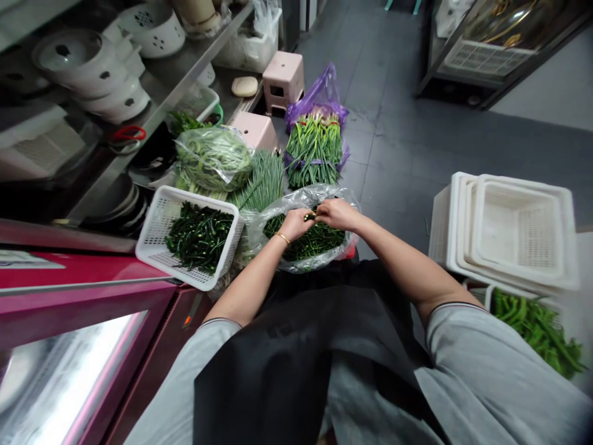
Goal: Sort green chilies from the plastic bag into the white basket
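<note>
Just in front of my body, a clear plastic bag (301,267) lies open, full of thin dark green stems (315,242). Over it, my left hand (298,225), with a gold bracelet at the wrist, pinches a few green stems (309,216). My right hand (337,214) meets it from the right, its fingers closed on the same stems. To the left of the bag, a white basket (157,247) holds short dark green pieces (200,238). Beyond the bag, a bundle of long green stalks with pale ends (315,145) rests in a purple bag (327,86).
Pink stools (283,77) and a bag of green vegetables (214,157) stand beside the metal shelf (199,65) at left. Stacked white baskets (519,225) and green peppers (532,330) are at right. A pink-red cabinet (83,269) is at lower left.
</note>
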`<state>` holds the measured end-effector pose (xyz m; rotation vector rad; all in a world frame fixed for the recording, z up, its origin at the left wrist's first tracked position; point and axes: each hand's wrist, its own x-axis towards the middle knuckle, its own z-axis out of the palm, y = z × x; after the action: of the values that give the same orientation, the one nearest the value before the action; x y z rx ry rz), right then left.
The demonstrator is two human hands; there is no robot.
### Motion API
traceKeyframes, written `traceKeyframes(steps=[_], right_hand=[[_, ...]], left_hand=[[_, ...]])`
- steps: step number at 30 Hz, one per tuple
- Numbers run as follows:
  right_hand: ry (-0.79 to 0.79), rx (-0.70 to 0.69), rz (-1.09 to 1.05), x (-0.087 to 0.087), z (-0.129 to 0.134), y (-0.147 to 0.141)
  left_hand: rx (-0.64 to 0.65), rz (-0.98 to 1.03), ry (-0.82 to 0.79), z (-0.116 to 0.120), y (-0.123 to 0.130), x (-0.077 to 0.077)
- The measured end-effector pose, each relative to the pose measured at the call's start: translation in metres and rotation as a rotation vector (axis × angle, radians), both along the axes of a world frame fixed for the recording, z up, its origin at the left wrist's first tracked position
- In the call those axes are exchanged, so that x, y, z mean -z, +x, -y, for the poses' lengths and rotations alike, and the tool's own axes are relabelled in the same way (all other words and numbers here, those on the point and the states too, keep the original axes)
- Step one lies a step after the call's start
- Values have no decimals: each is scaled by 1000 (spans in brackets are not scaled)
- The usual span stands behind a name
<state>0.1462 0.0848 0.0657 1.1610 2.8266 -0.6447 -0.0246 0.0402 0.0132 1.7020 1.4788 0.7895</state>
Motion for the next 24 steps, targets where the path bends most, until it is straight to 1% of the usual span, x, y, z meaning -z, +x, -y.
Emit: traceKeyframes(steps=[2,3,4,5,6,8,10,11,12,13,14,16,18,19,21,22,23,24], right_hand=[[-151,-14,-190,0,-3,5],[-244,-11,-248,3,-3,7],[-323,0,-270,7,-3,9],[-365,17,-251,12,-1,10],[-354,43,-193,18,2,9],[-214,87,6,31,10,4],[-44,82,215,42,19,-5],[8,65,290,46,21,-10],[35,46,338,49,22,-13],[43,31,361,49,21,-16],[44,27,369,47,19,-16],[30,32,361,37,10,-12],[17,20,313,22,1,-3],[15,10,277,13,-2,2],[33,15,226,0,-3,8],[54,39,226,-4,-1,8],[76,74,246,-5,1,6],[91,111,278,-3,5,2]], left_hand=[[29,85,16,-3,-5,0],[34,152,16,-1,-10,0],[21,228,-5,1,-16,-2],[-18,314,-49,5,-24,-3],[-71,410,-115,10,-32,-5],[-171,607,-268,20,-45,-7],[-197,742,-404,28,-53,-7],[-188,757,-455,31,-53,-6],[-190,731,-486,32,-52,-5],[-209,669,-485,32,-50,-3],[-227,580,-448,31,-46,-2],[-219,362,-283,27,-36,0],[-123,167,-125,21,-25,1],[-57,95,-85,18,-20,1],[29,1,-61,13,-14,-1],[36,-18,-52,11,-13,-2],[11,-20,-39,10,-15,-3],[-39,-11,-27,9,-18,-3]])
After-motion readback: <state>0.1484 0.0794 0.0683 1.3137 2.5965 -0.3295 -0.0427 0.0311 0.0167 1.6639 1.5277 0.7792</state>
